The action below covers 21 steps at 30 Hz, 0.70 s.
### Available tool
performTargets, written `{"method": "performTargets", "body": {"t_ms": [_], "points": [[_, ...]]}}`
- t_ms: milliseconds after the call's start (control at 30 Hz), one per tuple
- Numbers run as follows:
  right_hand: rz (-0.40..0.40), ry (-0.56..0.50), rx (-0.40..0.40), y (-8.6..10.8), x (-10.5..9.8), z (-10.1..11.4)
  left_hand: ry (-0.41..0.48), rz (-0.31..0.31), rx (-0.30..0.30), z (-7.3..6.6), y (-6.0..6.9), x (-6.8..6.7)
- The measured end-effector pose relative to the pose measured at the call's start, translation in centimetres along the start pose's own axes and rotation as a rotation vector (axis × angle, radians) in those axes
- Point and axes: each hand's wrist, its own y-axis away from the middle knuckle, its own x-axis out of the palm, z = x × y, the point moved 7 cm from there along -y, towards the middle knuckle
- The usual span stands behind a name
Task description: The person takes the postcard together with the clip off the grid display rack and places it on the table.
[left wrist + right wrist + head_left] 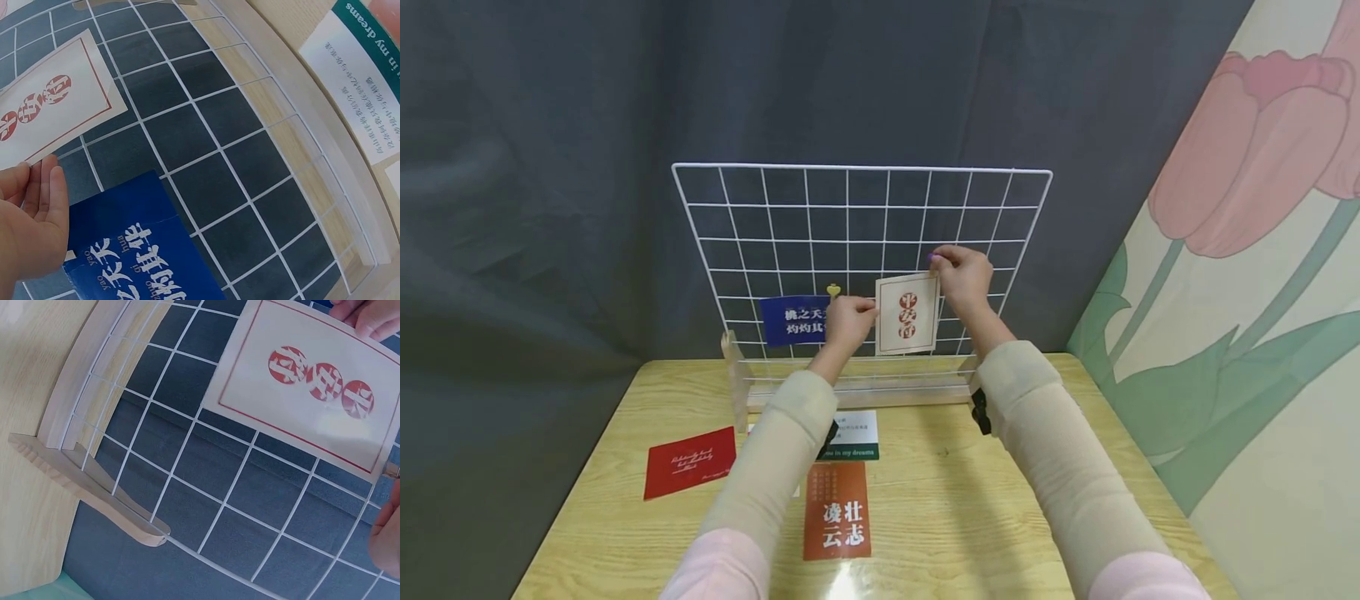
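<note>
A white card [907, 315] with a red border and three red round characters is held upright against the white wire grid [867, 223]. My left hand [852, 320] pinches the card's left edge between thumb and fingers. At its upper right corner my right hand [964, 277] pinches a small purple clip [934, 257]; the clip's jaws are mostly hidden by the fingers. Left of the white card, a blue card [790, 321] with white characters hangs on the grid, with a yellow clip [833, 290] at its top. My left hand covers part of that blue card.
The grid stands in a wooden base [865, 393] on the wooden table [955, 517]. A red card [691, 462], an orange card [837, 521] and a white-and-green card [857, 435] lie in front, partly behind the left forearm. A dark curtain [850, 83] hangs behind.
</note>
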Motion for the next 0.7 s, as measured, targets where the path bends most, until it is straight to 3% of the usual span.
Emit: {"method": "performTargets", "body": {"t_ms": [167, 533, 700], "points": [[0.0, -0.039, -0.003, 0.1, -0.2, 0.1, -0.003, 0.016, 0.005, 0.6, 0.1, 0.1], [0.013, -0.114, 0.032, 1.3, -0.2, -0.8, 0.131, 0.058, -0.046, 2.4, 0.6, 1.1], [0.021, -0.114, 0.06, 1.7, -0.1, -1.5, 0.145, 0.082, -0.077, 3.2, 0.9, 1.4]]}}
